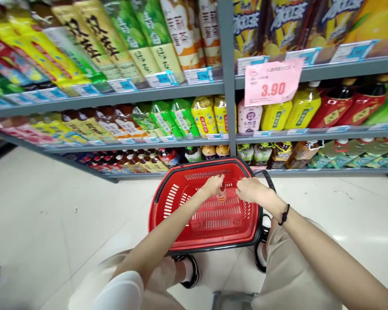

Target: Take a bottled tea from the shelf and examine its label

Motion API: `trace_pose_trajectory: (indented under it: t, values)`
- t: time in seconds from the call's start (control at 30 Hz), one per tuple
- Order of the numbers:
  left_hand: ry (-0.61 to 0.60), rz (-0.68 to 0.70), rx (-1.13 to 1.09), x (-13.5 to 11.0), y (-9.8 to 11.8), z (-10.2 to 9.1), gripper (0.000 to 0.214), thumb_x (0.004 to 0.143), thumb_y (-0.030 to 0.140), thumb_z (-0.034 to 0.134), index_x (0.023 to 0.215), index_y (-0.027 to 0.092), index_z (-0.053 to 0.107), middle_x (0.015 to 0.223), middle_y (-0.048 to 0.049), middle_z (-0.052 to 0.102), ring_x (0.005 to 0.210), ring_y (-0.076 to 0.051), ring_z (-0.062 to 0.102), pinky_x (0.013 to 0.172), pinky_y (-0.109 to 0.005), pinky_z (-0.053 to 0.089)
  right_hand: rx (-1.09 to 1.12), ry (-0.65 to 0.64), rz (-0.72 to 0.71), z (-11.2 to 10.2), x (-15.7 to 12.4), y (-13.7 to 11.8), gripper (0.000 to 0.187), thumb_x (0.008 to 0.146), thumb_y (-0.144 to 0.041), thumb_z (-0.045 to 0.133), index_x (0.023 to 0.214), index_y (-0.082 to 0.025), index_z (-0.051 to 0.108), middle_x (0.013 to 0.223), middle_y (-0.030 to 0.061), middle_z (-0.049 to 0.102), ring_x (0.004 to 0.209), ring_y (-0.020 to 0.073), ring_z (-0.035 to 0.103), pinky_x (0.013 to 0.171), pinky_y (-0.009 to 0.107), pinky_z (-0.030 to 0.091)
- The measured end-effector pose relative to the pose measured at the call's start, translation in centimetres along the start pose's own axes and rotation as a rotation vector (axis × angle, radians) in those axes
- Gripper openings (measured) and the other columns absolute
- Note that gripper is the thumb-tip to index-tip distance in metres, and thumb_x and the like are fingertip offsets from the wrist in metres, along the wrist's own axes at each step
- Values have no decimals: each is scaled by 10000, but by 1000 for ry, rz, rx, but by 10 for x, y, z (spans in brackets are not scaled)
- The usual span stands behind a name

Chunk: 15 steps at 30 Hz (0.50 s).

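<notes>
A red shopping basket (210, 243) with slotted walls and black trim sits on the floor against the shelf, close to my feet. Inside it, a small drink bottle (222, 196) with an orange and white label stands roughly upright. My left hand (212, 186) is closed at the bottle's neck and hides part of its top. Just right of the bottle, my right hand (249, 190) is curled closed over the basket, apart from the bottle. Whatever its fingers may hold is hidden. A dark band (284, 214) circles my right wrist.
Grey shelves (228, 73) packed with drink bottles rise in front. A pink price sign (273, 82) reading 3.90 hangs from the right shelf edge. A black basket handle (269, 180) leans to the right. A grey object (234, 301) lies between my legs on the pale tiled floor (67, 219).
</notes>
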<state>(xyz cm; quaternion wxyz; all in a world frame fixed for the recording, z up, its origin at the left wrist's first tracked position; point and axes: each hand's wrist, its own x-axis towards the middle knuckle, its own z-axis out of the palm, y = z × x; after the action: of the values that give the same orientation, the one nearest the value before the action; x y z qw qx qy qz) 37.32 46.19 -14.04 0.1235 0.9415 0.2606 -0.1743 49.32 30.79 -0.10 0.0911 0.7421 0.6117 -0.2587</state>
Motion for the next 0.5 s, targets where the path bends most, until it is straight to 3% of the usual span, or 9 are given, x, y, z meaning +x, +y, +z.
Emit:
trace_pose_trajectory:
  t: [0.17, 0.33, 0.5]
  values:
    - [-129, -31, 125, 43, 10, 42, 403, 982, 378, 704, 1311, 154, 640, 1371, -128, 630, 1183, -265, 655, 1009, -493, 576, 58, -145, 66, -6, 1, 18, 235, 1036, -249, 646, 1163, -92, 767, 1205, 165, 798, 1139, 262, 762, 974, 419, 599]
    - [-130, -76, 98, 68, 7, 67, 416, 986, 362, 704, 1340, 156, 631, 1387, -133, 628, 1219, -277, 649, 1029, -508, 574, 87, -121, 85, 2, 6, 31, 263, 1053, -292, 643, 1211, -105, 739, 1260, 150, 774, 1165, 259, 746, 1001, 456, 601]
    - [-65, -58, -53, 72, -2, 75, 391, 986, 362, 706, 1311, 154, 646, 1350, -124, 646, 1200, -273, 658, 1017, -498, 580, 120, -57, 26, 17, 18, 32, 383, 1036, -392, 672, 1308, -124, 704, 1308, 160, 752, 1175, 278, 742, 1016, 492, 596]
